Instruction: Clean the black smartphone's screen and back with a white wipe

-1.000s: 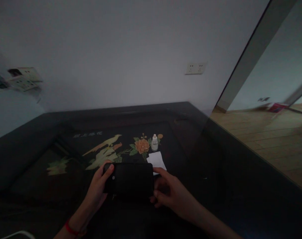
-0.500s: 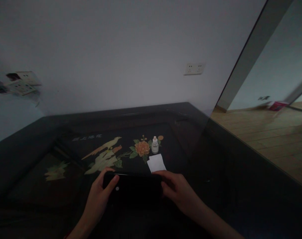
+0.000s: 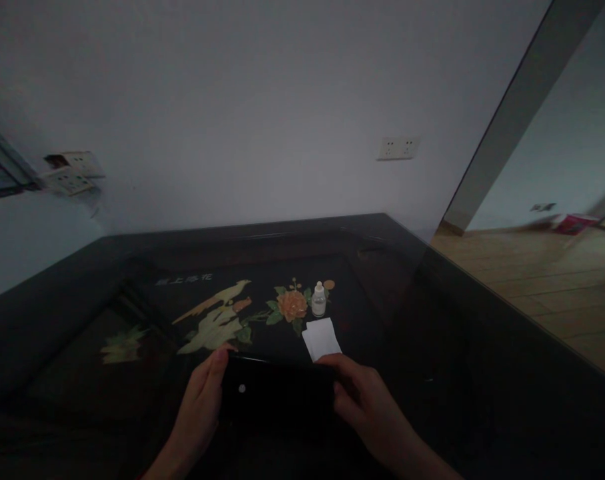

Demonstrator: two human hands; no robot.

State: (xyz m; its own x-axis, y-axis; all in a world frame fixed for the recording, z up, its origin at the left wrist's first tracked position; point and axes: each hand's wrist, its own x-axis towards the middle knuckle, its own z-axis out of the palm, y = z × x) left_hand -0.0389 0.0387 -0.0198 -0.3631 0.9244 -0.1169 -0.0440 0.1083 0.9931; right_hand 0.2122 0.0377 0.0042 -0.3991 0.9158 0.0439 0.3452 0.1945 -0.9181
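Note:
My left hand (image 3: 202, 393) grips the left end of a black, glossy oblong case (image 3: 277, 393), its thumb along the end near the top edge. The case looks like a glasses case and has a small pale round mark on its near side. My right hand (image 3: 365, 400) is closed around the right end, fingers over the top edge and thumb on the near side. Whether it is latched does not show in the dark. White sheets (image 3: 323, 337) lie just beyond the case, by my right fingertips. A small clear dropper bottle (image 3: 318, 301) with a white cap stands upright behind them.
The dark, glossy table (image 3: 412, 280) bears a picture of birds (image 3: 217, 313) and a peony (image 3: 292, 305). A pale wall with a socket plate (image 3: 398, 149) rises behind it. More sockets (image 3: 70, 180) are at the left. Wooden floor (image 3: 512, 273) lies beyond the right edge.
My left thumb has moved off the near side of the case toward its left end. My right hand keeps its grip. The whole view has shifted slightly, so things appear lower and farther right.

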